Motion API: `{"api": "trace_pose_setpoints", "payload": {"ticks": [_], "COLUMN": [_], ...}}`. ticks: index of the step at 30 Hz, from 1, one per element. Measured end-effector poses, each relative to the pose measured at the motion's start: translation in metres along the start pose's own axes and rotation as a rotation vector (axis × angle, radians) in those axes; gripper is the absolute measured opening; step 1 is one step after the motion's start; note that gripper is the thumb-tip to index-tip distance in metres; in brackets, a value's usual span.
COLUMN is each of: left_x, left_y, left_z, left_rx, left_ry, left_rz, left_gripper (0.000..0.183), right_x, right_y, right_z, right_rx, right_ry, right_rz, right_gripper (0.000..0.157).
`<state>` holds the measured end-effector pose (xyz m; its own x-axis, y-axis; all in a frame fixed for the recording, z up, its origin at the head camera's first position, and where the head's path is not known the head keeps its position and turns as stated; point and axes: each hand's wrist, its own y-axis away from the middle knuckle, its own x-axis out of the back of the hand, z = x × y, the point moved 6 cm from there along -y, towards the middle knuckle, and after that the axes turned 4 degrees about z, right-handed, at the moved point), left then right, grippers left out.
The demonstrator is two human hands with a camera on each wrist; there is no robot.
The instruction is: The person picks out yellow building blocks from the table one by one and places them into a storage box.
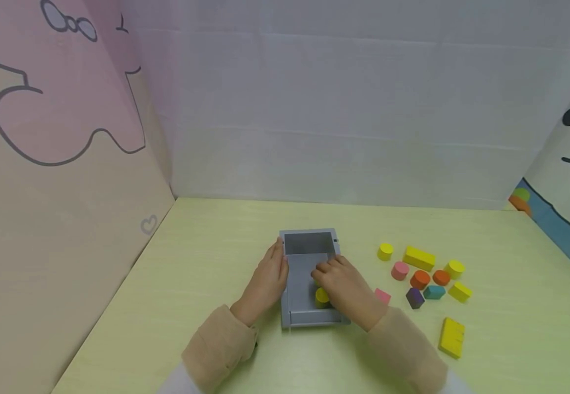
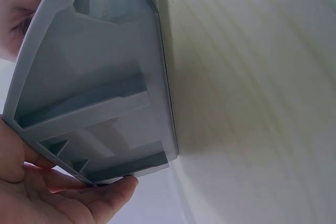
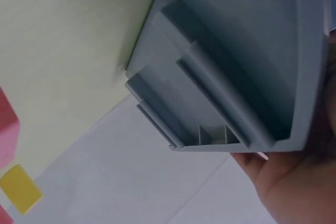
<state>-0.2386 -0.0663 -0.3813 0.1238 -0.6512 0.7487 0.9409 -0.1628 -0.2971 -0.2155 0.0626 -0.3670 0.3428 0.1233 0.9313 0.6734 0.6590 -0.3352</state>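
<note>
A grey box (image 1: 306, 317) with an open top lies lengthwise on the table, a yellow cylinder block (image 1: 321, 298) near its front end. My left hand (image 1: 265, 279) grips the left wall, thumb along the rim. The left wrist view gives the box's ribbed outer side (image 2: 94, 56), with the fingertips (image 2: 118, 192) against its far end. Reaching over the right wall, my right hand (image 1: 344, 284) has its fingers curled inside the box. It pinches a yellow block (image 1: 317, 283), mostly hidden beneath the fingers. From the right wrist, the other ribbed side (image 3: 236, 40) shows.
Right of the box lie loose blocks: a long yellow block (image 1: 419, 258), a pink cylinder (image 1: 400, 270), an orange cylinder (image 1: 420, 280), a purple block (image 1: 415, 298), a teal block (image 1: 434, 292) and several others. A flat yellow block (image 1: 452, 337) lies nearer. Printed panels and a white sheet surround the table.
</note>
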Motion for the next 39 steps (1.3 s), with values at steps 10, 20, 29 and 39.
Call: {"api": "trace_pose_setpoints", "payload": {"ticks": [10, 20, 29, 39], "left_x": [-0.0001, 0.0006, -0.0004, -0.0004], "left_y": [0.0003, 0.0007, 0.0008, 0.0005], "left_z": [-0.0003, 0.0001, -0.0009, -0.0018], "left_rx": [0.006, -0.002, 0.004, 0.008], "left_ry": [0.0, -0.002, 0.0, -0.01], "left_rz": [-0.003, 0.001, -0.003, -0.002], "left_gripper": [0.05, 0.049, 0.049, 0.049], "right_x": [-0.0031, -0.0032, -0.0018, 0.0052], "right_y": [-0.0001, -0.0006, -0.0005, 0.0], "right_z": [-0.0022, -0.0033, -0.0051, -0.0063], "right_rx": [-0.006, -0.011, -0.028, 0.002], "right_ry": [0.052, 0.073, 0.057, 0.049], "right_rz": [-0.068, -0.096, -0.142, -0.061], "right_gripper": [0.022, 0.021, 0.024, 0.028]}}
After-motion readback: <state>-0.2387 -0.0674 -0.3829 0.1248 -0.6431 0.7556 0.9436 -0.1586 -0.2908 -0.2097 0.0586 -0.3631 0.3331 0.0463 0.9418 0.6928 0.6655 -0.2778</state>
